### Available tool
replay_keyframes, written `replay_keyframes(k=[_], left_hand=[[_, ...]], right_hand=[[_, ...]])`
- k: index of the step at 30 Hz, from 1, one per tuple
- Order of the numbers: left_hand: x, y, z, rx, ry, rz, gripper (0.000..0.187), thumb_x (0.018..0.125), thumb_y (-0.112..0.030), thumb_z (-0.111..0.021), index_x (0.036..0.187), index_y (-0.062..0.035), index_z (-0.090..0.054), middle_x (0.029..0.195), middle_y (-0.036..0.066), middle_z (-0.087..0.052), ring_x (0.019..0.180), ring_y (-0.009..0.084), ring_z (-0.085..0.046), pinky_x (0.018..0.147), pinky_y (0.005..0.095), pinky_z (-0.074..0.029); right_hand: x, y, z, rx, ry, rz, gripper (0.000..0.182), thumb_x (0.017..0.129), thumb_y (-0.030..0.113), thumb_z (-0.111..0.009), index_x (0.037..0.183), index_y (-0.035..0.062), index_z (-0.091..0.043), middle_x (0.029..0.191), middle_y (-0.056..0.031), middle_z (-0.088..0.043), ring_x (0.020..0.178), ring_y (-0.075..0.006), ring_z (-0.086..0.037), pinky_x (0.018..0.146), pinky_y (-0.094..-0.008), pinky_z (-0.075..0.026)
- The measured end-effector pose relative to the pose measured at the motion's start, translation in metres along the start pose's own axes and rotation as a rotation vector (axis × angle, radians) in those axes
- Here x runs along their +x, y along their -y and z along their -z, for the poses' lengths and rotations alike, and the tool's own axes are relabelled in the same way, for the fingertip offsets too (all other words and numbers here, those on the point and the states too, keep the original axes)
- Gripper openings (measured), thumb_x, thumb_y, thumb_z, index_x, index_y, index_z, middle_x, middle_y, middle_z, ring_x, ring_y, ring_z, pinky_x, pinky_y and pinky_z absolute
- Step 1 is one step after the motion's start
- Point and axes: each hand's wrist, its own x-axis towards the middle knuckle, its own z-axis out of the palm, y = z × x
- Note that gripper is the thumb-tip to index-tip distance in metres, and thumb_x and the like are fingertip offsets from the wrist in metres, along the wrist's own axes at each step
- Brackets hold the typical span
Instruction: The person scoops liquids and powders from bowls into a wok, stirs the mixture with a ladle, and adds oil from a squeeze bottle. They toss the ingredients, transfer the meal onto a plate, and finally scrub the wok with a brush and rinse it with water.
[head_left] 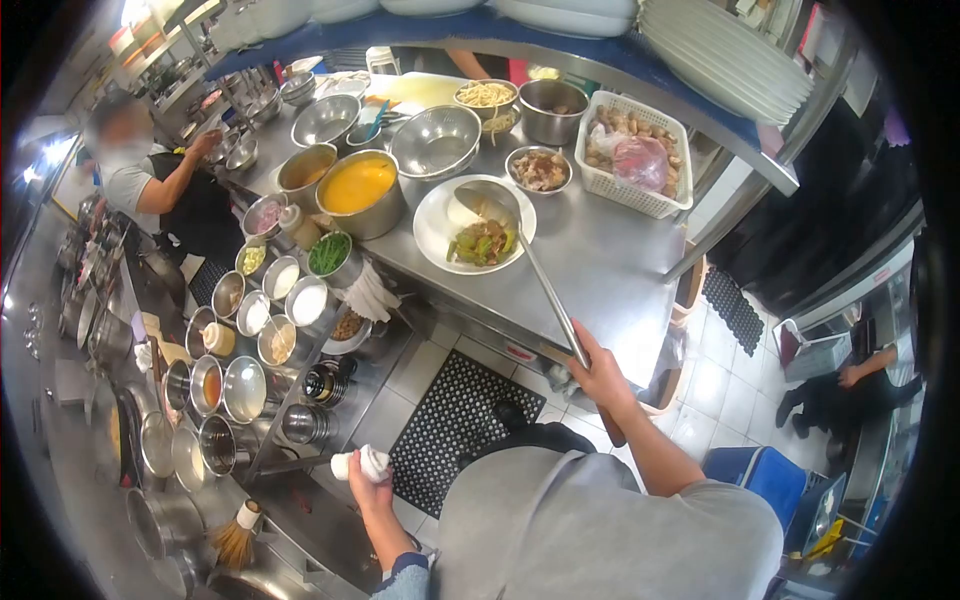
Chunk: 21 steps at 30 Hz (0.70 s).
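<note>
My right hand (600, 372) is closed around the long handle of a steel ladle (541, 272). The ladle's bowl is over a white plate (428, 238) on the steel counter, beside a small heap of stir-fried food (482, 243) with green pieces. My left hand (368, 490) is low on the left, its fingers wrapped around a folded white cloth (362, 463). A metal handle (292, 466) runs up to the cloth from the stove side; its end is hidden by the cloth.
Behind the plate stand a pot of orange sauce (357, 187), a steel colander (436, 142), a bowl of meat (539, 170) and a white basket (632, 203). Several ingredient tins (246, 388) fill the left. A plate shelf (690, 105) hangs overhead. A person (165, 180) works at far left.
</note>
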Motion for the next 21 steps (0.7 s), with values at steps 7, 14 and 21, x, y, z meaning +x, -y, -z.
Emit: replay_keyframes(k=[7,14,21], left_hand=[[-0.009,0.001,-0.021,0.010,-0.065,-0.026,0.019,0.087,-0.033,-0.060,0.096,-0.0169,-0.057,0.084,-0.001,-0.061,0.074,0.0173,-0.059,0.058,0.0328,-0.044],[-0.004,0.010,-0.038,0.005,0.000,0.011,0.018,0.088,-0.032,-0.059,0.096,-0.0160,-0.057,0.083,-0.001,-0.061,0.071,0.0180,-0.060,0.054,0.0326,-0.044],[0.009,0.013,-0.056,0.104,0.088,0.057,0.019,0.089,-0.031,-0.057,0.096,-0.0129,-0.055,0.083,0.001,-0.061,0.071,0.0197,-0.061,0.055,0.0343,-0.046]], right_hand=[[0.005,-0.006,0.004,-0.039,-0.004,0.019,0.066,0.083,0.006,-0.061,0.144,0.0100,-0.036,0.085,-0.0235,-0.062,0.077,-0.0331,-0.064,0.075,-0.0356,-0.049],[0.000,-0.024,0.005,-0.042,-0.046,0.128,0.065,0.084,0.007,-0.062,0.143,0.0074,-0.036,0.088,-0.0232,-0.064,0.080,-0.0319,-0.065,0.077,-0.0353,-0.048],[0.006,-0.023,0.013,0.052,0.030,-0.013,0.063,0.085,0.008,-0.061,0.143,0.0051,-0.035,0.085,-0.0152,-0.062,0.073,-0.0264,-0.060,0.071,-0.0331,-0.048]])
